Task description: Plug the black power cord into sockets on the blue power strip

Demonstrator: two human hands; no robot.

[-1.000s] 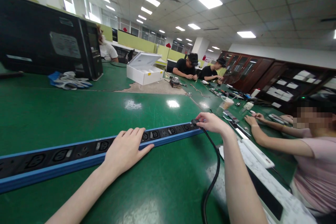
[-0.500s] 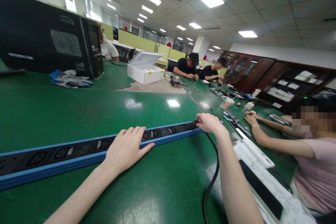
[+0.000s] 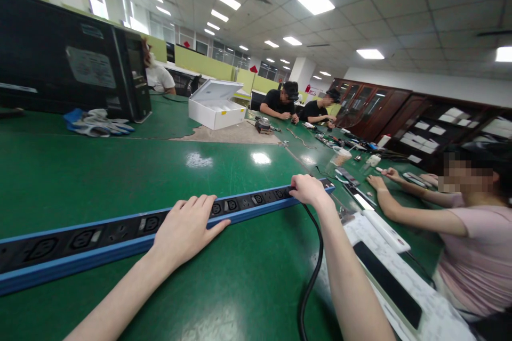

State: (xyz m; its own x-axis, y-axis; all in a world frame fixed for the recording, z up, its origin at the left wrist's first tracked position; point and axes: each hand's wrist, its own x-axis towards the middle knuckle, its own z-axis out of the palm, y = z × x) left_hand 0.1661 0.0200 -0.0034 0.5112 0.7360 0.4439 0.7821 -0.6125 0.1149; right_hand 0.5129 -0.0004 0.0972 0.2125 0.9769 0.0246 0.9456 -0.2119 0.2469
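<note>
A long blue power strip (image 3: 250,216) with a row of black sockets lies across the green table, running from the left edge towards the right. My left hand (image 3: 188,226) is wrapped over its middle, fingers on the far side and thumb along the near side. At the strip's right part, my right hand (image 3: 307,190) grips the black plug of a power cord, its fingers closed. The plug is mostly hidden by those fingers and sits at a socket; how deep it is cannot be seen. The black cord (image 3: 318,256) hangs from it in a curve towards me.
A black computer case (image 3: 64,58) stands at the back left, with work gloves (image 3: 98,122) before it. An open white box (image 3: 218,112) is further back. On the right are a phone (image 3: 386,282), a marbled sheet and a co-worker's arms (image 3: 416,218). Other people sit beyond.
The view has turned slightly to the right, so things appear further left. Both my hands keep their hold; the strip's right end now shows beyond my right hand.
</note>
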